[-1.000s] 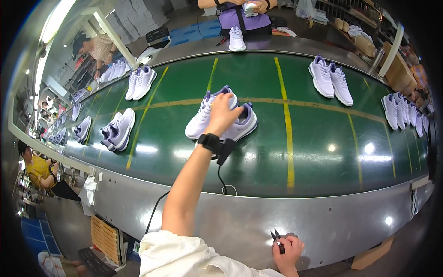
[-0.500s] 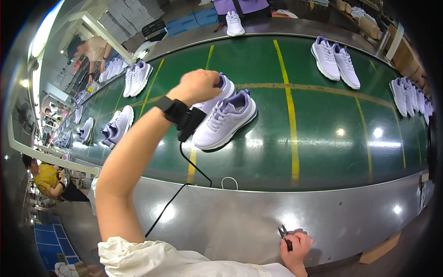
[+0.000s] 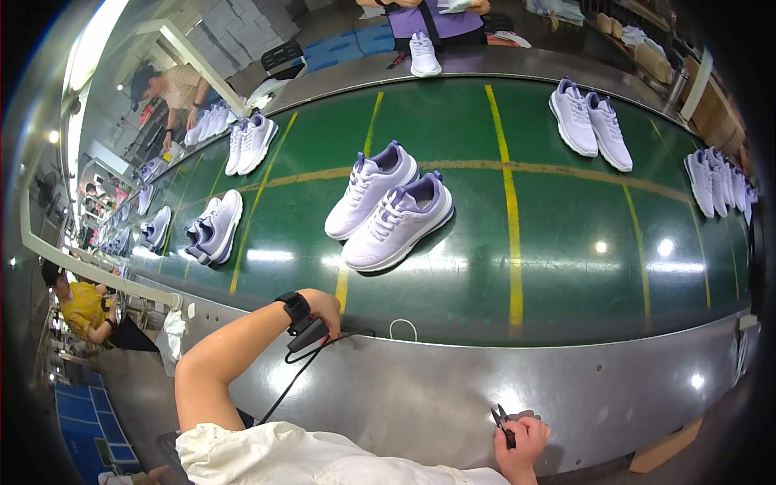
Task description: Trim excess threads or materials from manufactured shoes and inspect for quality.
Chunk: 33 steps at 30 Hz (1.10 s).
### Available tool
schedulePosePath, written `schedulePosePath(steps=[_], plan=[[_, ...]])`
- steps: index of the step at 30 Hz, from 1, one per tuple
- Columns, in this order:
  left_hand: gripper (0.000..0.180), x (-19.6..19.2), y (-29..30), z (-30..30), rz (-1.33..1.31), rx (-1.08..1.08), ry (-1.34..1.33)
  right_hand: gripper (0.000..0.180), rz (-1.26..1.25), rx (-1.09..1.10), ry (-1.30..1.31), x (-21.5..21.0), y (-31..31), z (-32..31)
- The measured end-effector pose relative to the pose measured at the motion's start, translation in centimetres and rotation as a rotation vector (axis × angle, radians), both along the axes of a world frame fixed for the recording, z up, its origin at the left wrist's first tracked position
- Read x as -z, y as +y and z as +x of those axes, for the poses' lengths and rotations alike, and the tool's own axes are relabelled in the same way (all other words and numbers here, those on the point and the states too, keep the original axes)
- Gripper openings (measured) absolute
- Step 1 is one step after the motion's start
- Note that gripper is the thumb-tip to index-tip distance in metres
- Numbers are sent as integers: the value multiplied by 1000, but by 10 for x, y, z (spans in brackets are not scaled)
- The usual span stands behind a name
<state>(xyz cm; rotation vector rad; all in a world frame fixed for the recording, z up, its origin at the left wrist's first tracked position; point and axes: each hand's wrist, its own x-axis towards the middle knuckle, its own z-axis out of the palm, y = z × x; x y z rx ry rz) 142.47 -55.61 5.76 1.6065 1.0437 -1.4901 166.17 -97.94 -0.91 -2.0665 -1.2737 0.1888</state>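
My left hand [image 3: 325, 310] is at the near edge of the green conveyor belt, with a black device strapped to its wrist and a cable running from it. Its fingers are mostly hidden behind the hand and the device. Just beyond it, apart from the hand, a pair of white and lavender sneakers rests on the belt: a nearer sneaker [image 3: 396, 230] and a farther sneaker [image 3: 368, 190], side by side with toes to the lower left. My right hand [image 3: 524, 446] is closed round small black thread snips [image 3: 505, 428] above the metal ledge, their blades pointing up and apart.
The conveyor belt [image 3: 582, 259] has yellow lines and carries more sneaker pairs, one pair [image 3: 586, 125] at far right and several at left. A steel ledge [image 3: 436, 388] runs along the near side. A lone sneaker [image 3: 423, 55] stands on the far ledge, before a person in purple [image 3: 412, 24].
My left hand has come off the farther sneaker and drawn back to the belt's near edge. The right hand with the snips has hardly moved. The person across the belt shows more.
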Motion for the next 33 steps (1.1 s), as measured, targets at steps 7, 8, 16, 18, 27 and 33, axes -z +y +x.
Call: schedulePosePath(steps=[7, 8, 16, 18, 27, 33], plan=[[25, 24, 16, -11, -286, -165, -198, 21, -6, -10, -16, 1, -8, 9], [22, 16, 17, 1, -281, -144, -152, 21, -10, -7, -14, 4, -7, 8], [24, -116, 25, 79, -258, -129, -213, 20, -27, -10, -13, 4, -7, 16], [18, -179, 25, 105, -22, -206, -211, 20, -23, 22, -52, -9, -14, 17], [35, -138, -70, 27, 48, 105, -144, 17, 62, -13, -9, -1, -7, 22], [26, -87, -192, -69, -143, 391, -115, 17, 73, -22, 4, 6, -17, 28]])
